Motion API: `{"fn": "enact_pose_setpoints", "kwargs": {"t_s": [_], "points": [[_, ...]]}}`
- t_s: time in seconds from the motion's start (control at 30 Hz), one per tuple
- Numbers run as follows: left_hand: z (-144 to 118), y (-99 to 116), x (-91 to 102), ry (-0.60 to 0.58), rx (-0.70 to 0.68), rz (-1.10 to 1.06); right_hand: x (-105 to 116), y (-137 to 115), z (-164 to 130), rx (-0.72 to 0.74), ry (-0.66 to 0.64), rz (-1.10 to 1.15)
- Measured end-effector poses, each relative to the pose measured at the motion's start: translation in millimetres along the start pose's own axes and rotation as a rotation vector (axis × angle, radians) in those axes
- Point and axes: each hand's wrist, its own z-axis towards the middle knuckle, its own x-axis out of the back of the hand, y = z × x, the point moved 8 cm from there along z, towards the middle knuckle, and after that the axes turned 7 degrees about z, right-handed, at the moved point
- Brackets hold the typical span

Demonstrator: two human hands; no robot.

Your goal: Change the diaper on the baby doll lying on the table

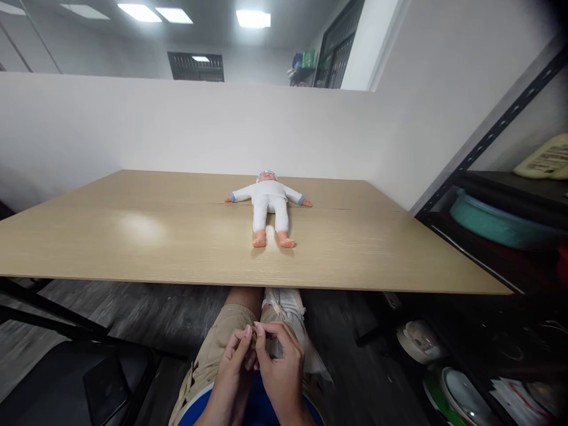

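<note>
Blue shirt hem, khaki shorts (213, 349), bare forearms, no sleeves visible, short nails.

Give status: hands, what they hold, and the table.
Left hand and right hand together below the table edge, fingertips pinching something small, unclear what. White-suited baby doll flat on its back on the light wooden table, untouched. Nothing between.

No readable text, brand or no. anywhere. Yellowish item (544, 157) on the black shelf (510, 177) at right has dark print, too blurred to read. Green box (309, 58) in the bkgd: markings too small to make out.
</note>
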Motion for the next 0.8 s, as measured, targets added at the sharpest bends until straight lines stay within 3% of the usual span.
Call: {"fn": "enact_pose_setpoints", "kwargs": {"t_s": [0.17, 0.37, 0.47, 0.63, 0.8], "points": [[8.5, -6.9, 11.0, 0.090, -0.012, -0.043, 5.0, 14.9, -0.6, -0.073, 0.034, 0.012], [4.2, -5.3, 3.2, 0.121, 0.002, -0.049, -2.8, 20.8, -6.0, -0.177, -0.036, 0.045], [-1.0, -0.2, -0.8, 0.152, -0.009, -0.059, -5.0, 17.6, -6.1, -0.168, -0.059, 0.044], [-9.7, 5.8, -7.7, 0.054, 0.024, 0.010, -8.2, 10.6, -5.9, -0.108, -0.097, -0.002], [-6.8, 0.2, -3.3, 0.059, 0.039, 0.001, -9.0, 7.6, -6.5, -0.008, -0.080, -0.102]]}}
